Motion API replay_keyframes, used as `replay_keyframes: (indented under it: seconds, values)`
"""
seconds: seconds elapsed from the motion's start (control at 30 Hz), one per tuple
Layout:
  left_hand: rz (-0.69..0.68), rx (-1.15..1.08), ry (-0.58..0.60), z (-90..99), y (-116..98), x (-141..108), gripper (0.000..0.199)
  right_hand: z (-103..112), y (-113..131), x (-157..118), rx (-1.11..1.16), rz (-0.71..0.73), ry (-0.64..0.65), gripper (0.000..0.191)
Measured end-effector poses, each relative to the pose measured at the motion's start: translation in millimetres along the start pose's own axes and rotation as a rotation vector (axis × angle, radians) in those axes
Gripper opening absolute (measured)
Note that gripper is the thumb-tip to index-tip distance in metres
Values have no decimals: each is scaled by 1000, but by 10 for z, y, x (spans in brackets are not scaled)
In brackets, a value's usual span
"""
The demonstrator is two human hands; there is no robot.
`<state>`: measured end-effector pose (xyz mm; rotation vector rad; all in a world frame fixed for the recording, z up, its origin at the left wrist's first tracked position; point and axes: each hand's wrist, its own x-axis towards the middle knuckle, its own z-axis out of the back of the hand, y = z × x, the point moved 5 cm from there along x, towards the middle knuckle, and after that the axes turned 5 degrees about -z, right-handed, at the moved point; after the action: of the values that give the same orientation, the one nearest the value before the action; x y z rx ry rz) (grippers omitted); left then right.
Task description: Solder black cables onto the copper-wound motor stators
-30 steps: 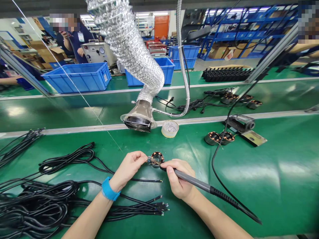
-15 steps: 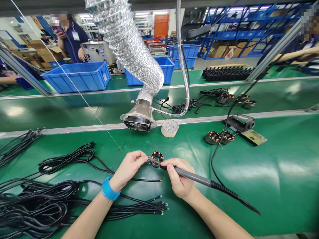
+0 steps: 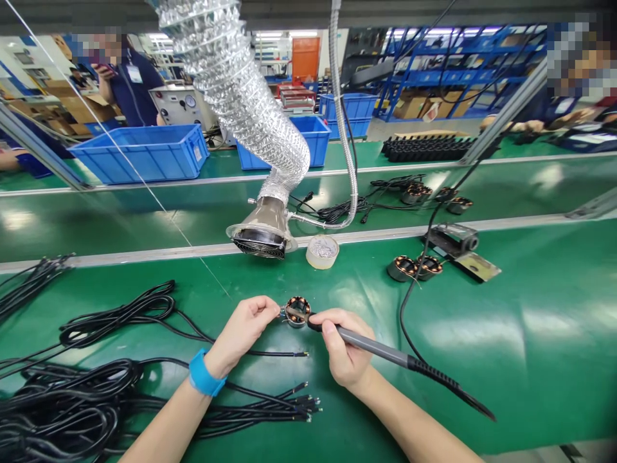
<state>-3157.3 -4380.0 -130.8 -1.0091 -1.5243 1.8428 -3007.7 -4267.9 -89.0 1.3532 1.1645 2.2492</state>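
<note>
Still bent over the green bench, the left hand pinches a wire at the copper-wound stator, unmoved since a second ago; the right hand stays wrapped around the soldering iron, tip at the stator. No writing is readable.

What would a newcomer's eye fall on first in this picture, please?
Probably the shiny ribbed duct that hangs down the middle, its fan mouth just above the bench. Below it, the right hand holds a soldering iron to a small copper-wound stator pinched by the left hand.
</note>
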Motion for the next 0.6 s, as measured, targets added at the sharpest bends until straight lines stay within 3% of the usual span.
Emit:
replay_keyframes:
  seconds: [0.6]
  values:
    - [1,-13,10,-8,6,9,32,-20,42,10,-35,23,10,19]
